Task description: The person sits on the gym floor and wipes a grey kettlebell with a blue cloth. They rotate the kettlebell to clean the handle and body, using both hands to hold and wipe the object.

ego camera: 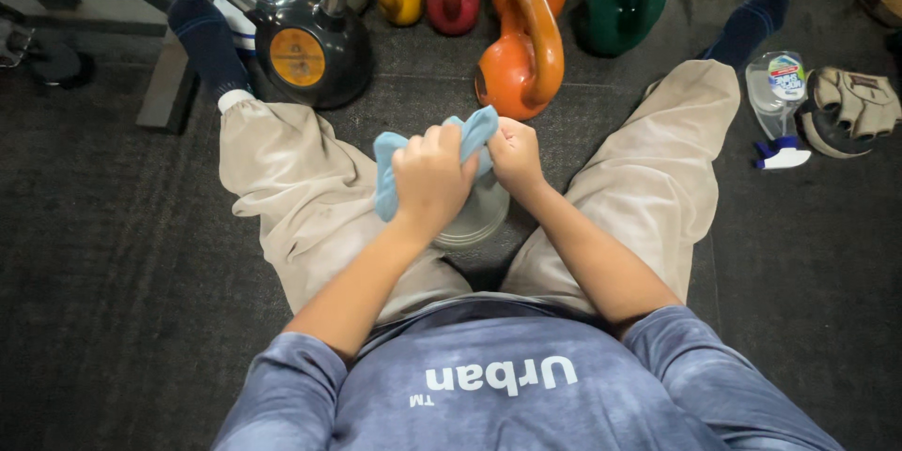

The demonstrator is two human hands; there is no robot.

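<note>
Between the person's spread legs, on the dark rubber floor [113, 254], stands a pale grey kettlebell [477, 216], mostly hidden under both hands. Left hand [430, 178] is closed in a fist around a light blue cloth [387, 174], which wraps over the top of the kettlebell, its free end sticking up between the hands. Right hand [515, 155] is also closed, fingers curled tight; it appears to grip the handle, though the handle itself is hidden. Judgement: wiping of the handle is in hand, with the body below not yet covered by the cloth. The next move calls for a firm hold with the right hand while the cloth is worked around. Beyond stand an orange kettlebell [517, 66] and a black kettlebell [305, 47]; a spray bottle [778, 103] lies by the right leg, beside gloves [855, 103].
</note>
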